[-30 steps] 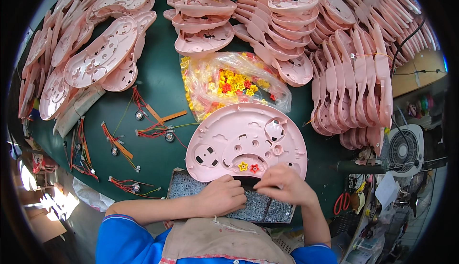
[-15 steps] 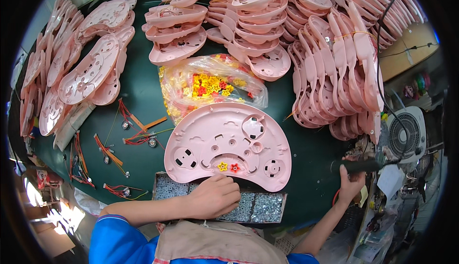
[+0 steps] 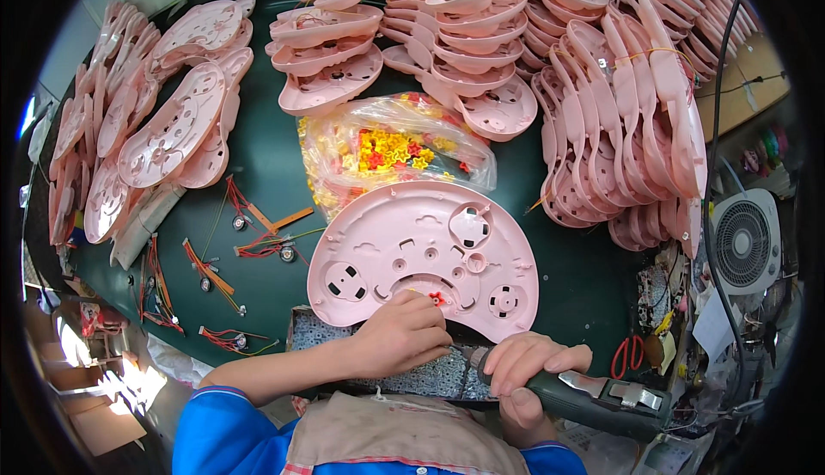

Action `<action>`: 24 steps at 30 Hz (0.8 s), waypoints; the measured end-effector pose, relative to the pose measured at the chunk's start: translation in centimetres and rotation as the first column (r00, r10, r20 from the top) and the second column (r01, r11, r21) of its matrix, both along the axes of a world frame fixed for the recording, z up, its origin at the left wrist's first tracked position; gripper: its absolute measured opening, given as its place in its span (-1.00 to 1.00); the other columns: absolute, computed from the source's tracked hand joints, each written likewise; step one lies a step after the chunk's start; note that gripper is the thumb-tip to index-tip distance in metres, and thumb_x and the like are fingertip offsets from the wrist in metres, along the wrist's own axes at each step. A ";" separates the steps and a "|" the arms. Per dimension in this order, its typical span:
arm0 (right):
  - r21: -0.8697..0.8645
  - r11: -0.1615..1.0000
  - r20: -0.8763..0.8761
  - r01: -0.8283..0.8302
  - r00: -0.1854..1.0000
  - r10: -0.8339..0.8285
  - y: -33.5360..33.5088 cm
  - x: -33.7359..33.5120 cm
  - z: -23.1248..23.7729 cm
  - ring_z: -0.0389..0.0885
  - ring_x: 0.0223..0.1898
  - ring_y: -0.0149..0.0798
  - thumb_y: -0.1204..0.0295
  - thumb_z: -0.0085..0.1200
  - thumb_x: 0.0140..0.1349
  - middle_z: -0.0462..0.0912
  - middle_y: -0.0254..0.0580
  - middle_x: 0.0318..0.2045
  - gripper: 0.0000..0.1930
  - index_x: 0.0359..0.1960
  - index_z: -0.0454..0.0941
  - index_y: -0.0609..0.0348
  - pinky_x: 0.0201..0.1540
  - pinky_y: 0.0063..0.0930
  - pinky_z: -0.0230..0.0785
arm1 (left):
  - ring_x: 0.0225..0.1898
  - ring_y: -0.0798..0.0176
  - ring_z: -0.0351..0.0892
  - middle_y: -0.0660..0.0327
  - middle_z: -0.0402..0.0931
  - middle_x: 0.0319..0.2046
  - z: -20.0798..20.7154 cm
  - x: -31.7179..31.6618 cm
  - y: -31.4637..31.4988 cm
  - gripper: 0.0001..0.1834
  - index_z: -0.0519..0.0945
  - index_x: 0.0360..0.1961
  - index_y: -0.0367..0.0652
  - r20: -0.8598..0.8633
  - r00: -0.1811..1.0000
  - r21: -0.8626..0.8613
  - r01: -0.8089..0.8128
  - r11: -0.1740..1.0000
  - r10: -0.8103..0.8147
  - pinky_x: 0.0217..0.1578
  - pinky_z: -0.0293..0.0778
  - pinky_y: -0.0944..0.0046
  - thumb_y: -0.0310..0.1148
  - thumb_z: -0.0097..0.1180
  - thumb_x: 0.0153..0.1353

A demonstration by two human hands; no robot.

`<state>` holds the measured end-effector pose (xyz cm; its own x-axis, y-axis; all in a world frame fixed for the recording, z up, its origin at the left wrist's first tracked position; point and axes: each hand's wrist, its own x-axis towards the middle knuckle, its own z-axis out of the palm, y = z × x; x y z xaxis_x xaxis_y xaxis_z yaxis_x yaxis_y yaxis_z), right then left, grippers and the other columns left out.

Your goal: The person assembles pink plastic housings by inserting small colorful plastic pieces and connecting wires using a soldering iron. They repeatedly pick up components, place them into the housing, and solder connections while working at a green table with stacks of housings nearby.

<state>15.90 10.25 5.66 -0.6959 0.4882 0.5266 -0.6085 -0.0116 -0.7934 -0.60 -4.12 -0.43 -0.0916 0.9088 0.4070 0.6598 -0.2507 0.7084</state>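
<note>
A pink plastic shell [image 3: 378, 234], curved like a bean and full of cut-outs, lies flat in front of me. Near its lower edge sits a red star piece [image 3: 436, 299]. A sliver of yellow shows beside it, mostly covered by my left hand [image 3: 402, 335], whose bent fingers are closed over that spot; whatever they pinch is hidden. At the shell's lower right, my right hand [image 3: 531, 365] grips a dark green power screwdriver [image 3: 593, 396], its front end pointing left. Just under the shell is a tray of small metal screws [image 3: 440, 379], partly behind both hands.
A clear bag [image 3: 395, 153] of yellow and red stars lies beyond the shell. Stacked pink shells [image 3: 481, 36] line the back and both sides. Wired parts [image 3: 206, 277] lie to the left. Red-handled scissors [image 3: 627, 356] and a fan [image 3: 744, 243] are on the right.
My right hand has brought the screwdriver from the far right to the shell's lower right. My left hand has moved up over the yellow star. The view has shifted slightly.
</note>
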 end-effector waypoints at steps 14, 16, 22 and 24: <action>0.008 0.975 0.010 0.222 0.975 -0.222 -1.8 -2.5 -1.9 0.53 -0.61 -0.25 0.56 0.28 0.18 0.56 -0.17 -0.55 -0.35 0.26 0.19 0.10 -0.43 -0.33 0.50 | -0.15 0.00 0.54 0.16 0.55 -0.26 -0.3 -7.2 -4.8 -0.74 0.67 -0.26 -0.18 -0.104 0.865 0.068 -0.486 0.871 0.491 -0.03 0.49 0.08 -0.35 0.46 0.07; -0.010 0.958 -0.005 0.285 0.958 -0.286 -1.3 -2.6 -2.3 0.49 -0.64 -0.27 0.55 0.25 0.16 0.53 -0.18 -0.58 -0.36 0.26 0.20 0.13 -0.46 -0.35 0.47 | -0.05 -0.02 0.53 0.15 0.57 -0.16 -1.6 -14.0 -7.9 -0.72 0.69 -0.23 -0.19 -0.240 0.702 -0.042 -0.698 0.715 0.670 0.01 0.49 0.07 -0.35 0.48 0.05; -0.043 0.947 0.042 0.318 0.948 -0.316 -1.2 -3.1 -1.7 0.49 -0.63 -0.28 0.51 0.23 0.12 0.52 -0.18 -0.59 -0.41 0.16 0.21 0.15 -0.44 -0.35 0.49 | -0.01 0.12 0.58 0.14 0.59 -0.07 -5.2 -19.3 -13.3 -0.80 0.62 -0.21 -0.24 0.109 0.627 0.046 -0.778 0.626 0.771 0.04 0.52 0.12 -0.39 0.38 0.25; -0.051 0.968 0.114 0.245 0.964 -0.238 -1.3 -2.7 -1.7 0.51 -0.62 -0.27 0.49 0.29 0.12 0.54 -0.17 -0.57 -0.41 0.13 0.22 0.17 -0.42 -0.33 0.51 | -0.11 0.20 0.63 0.12 0.62 -0.08 -1.9 -19.5 -13.0 -0.88 0.55 -0.16 -0.21 0.593 0.559 0.228 -0.807 0.545 0.579 -0.01 0.57 0.15 -0.39 0.19 0.45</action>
<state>13.19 8.93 3.93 -0.6033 0.6793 0.4179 -0.5117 0.0723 -0.8561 -20.12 -17.15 -2.29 -0.8622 0.1961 0.4671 0.4356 -0.1836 0.8812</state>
